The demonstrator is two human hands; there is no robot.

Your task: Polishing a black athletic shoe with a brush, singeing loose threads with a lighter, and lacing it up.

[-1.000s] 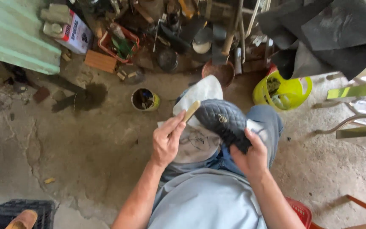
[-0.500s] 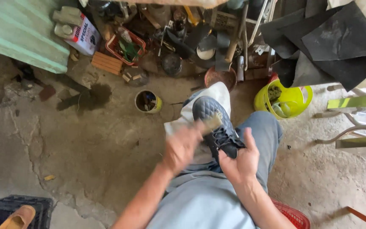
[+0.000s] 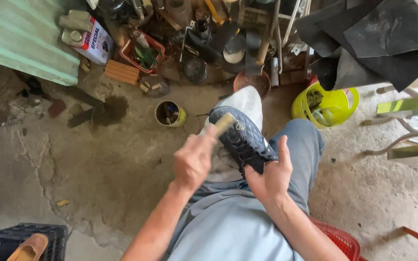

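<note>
Gripping a small pale brush (image 3: 225, 122) by its handle, the left hand (image 3: 193, 162) is closed in a loose fist, with the bristle end poking out past the knuckles and meeting the toe of a dark quilted shoe (image 3: 242, 141). That hold seems to let the wrist sweep the brush across the upper. The right hand (image 3: 270, 176) is wrapped about the heel end of the shoe from below, thumb up along its side, fingers hidden beneath, so the shoe is propped steady and tilted toward the brush.

The shoe rests over the person's lap, on the right knee in blue jeans (image 3: 300, 147), with a white cloth (image 3: 245, 102) spread under it and running down past the toe, probably to keep dirt off the trousers.

On the concrete floor (image 3: 97, 169) just ahead of the knees stands an open small tin (image 3: 170, 114), within easy reach of the brush hand. A yellow bucket (image 3: 326, 104) sits to the right of the knee. Farther off, along the top edge of the floor, lies a heap of tools, jars and a red basket (image 3: 143, 50). A red plastic stool (image 3: 337, 239) shows under the person.
</note>
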